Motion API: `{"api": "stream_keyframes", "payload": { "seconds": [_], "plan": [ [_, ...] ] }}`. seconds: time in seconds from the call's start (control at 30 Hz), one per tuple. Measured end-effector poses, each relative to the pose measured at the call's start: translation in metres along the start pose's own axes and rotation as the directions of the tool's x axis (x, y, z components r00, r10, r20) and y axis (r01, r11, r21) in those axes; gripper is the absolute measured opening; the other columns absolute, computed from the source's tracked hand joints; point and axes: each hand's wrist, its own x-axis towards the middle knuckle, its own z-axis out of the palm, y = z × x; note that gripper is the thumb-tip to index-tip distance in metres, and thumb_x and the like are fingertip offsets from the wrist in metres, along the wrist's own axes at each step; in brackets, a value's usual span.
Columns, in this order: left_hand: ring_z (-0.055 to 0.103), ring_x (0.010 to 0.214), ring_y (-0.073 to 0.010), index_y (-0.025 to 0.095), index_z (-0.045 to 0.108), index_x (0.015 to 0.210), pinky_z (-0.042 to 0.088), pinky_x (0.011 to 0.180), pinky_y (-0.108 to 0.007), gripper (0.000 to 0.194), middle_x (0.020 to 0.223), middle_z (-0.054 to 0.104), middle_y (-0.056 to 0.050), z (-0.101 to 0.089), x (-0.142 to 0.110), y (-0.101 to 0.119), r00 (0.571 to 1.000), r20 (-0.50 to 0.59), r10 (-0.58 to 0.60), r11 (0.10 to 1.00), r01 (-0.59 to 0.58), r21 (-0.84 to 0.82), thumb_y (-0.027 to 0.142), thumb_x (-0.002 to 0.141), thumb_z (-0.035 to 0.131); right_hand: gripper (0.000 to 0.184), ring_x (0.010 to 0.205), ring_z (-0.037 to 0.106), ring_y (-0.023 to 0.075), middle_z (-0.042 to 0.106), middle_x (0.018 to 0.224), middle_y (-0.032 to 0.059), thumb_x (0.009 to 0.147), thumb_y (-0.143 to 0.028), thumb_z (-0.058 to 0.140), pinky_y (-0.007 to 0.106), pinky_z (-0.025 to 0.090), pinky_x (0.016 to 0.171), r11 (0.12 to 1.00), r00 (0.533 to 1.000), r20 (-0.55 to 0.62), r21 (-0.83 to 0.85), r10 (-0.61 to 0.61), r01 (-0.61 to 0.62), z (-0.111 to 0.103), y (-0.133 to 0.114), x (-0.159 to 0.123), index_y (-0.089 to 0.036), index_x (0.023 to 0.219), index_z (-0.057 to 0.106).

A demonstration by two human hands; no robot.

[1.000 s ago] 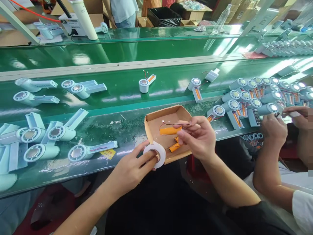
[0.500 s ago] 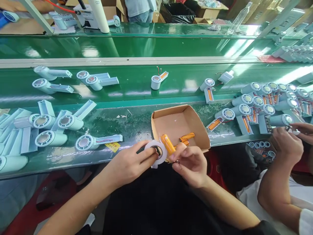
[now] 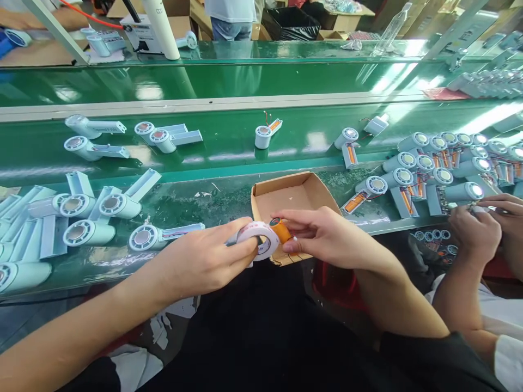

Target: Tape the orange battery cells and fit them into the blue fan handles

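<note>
My left hand [image 3: 204,258] grips a white roll of tape [image 3: 258,239] by its rim, just off the near edge of the green bench. My right hand [image 3: 322,234] pinches an orange cylindrical battery [image 3: 281,229] and holds its end against the tape roll. Both hands are closed and meet in front of a shallow open cardboard box [image 3: 286,193] on the bench edge. The inside of the box is mostly hidden by my right hand.
Several pale blue fan-like housings [image 3: 93,209] lie at the left of the bench, others with orange batteries [image 3: 425,169] at the right. One housing [image 3: 263,136] sits on the green conveyor. A co-worker's hands [image 3: 476,228] work at the right. A white bottle [image 3: 161,27] stands beyond.
My right hand lifted the orange battery out of the box and brought it to the tape roll. My left hand raised the roll slightly towards it.
</note>
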Motion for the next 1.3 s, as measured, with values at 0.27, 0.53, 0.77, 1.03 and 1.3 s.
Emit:
{"api": "stream_keyframes", "payload": {
  "seconds": [0.27, 0.53, 0.77, 1.03, 1.3],
  "plan": [
    [0.068, 0.133, -0.0376, 0.016, 0.076, 0.112, 0.067, 0.085, -0.034, 0.017, 0.097, 0.079, -0.007, 0.031, 0.007, 0.035, 0.911, -0.269, -0.312, 0.948, 0.319, -0.021, 0.011, 0.098, 0.067, 0.056, 0.114, 0.079, 0.0281, 0.081, 0.125, 0.0092, 0.082, -0.043, 0.091, 0.042, 0.069, 0.090, 0.800, 0.692, -0.713, 0.348, -0.114, 0.489, 0.077, 0.048, 0.021, -0.032, 0.132, 0.067],
    [0.058, 0.145, -0.0366, 0.020, 0.080, 0.113, 0.057, 0.111, -0.051, 0.020, 0.105, 0.083, -0.009, 0.075, -0.026, 0.009, 0.815, 0.045, -0.578, 0.796, 0.575, -0.190, 0.029, 0.096, 0.075, 0.014, 0.140, 0.064, 0.0209, 0.076, 0.131, -0.0174, 0.086, -0.041, 0.088, 0.034, 0.061, 0.109, 0.756, 0.300, -0.916, -0.005, -0.266, 0.655, -0.038, 0.008, 0.012, -0.051, 0.094, 0.082],
    [0.067, 0.125, -0.0302, 0.024, 0.078, 0.125, 0.053, 0.106, -0.044, 0.042, 0.136, 0.075, -0.010, 0.083, -0.020, -0.163, 0.416, 0.388, -0.822, 0.467, 0.883, 0.043, 0.048, 0.107, 0.049, 0.038, 0.103, 0.082, 0.0322, 0.084, 0.111, 0.0019, 0.086, -0.034, 0.085, 0.056, 0.070, 0.089, 0.869, 0.578, -0.757, 0.027, -0.305, 0.495, -0.032, 0.036, 0.015, -0.044, 0.122, 0.079],
    [0.047, 0.136, -0.0376, 0.019, 0.077, 0.121, 0.053, 0.100, -0.049, 0.039, 0.141, 0.068, -0.014, 0.121, -0.028, -0.237, 0.466, 0.364, -0.806, 0.567, 0.785, 0.251, 0.016, 0.102, 0.044, 0.029, 0.090, 0.084, 0.0335, 0.085, 0.099, 0.0040, 0.083, -0.043, 0.087, 0.046, 0.074, 0.071, 0.947, 0.501, -0.848, -0.004, -0.174, 0.321, -0.059, 0.043, -0.015, -0.048, 0.111, 0.081],
    [0.045, 0.137, -0.0364, 0.023, 0.081, 0.105, 0.056, 0.087, -0.037, 0.031, 0.126, 0.072, -0.012, 0.134, 0.041, -0.227, 0.622, 0.598, -0.506, 0.835, 0.526, 0.159, 0.008, 0.089, 0.059, 0.041, 0.099, 0.081, 0.0246, 0.084, 0.112, 0.0049, 0.082, -0.037, 0.089, 0.046, 0.069, 0.092, 0.874, 0.735, -0.480, -0.186, -0.479, 0.448, -0.079, -0.004, 0.125, -0.027, 0.121, 0.080]
  ]
}}
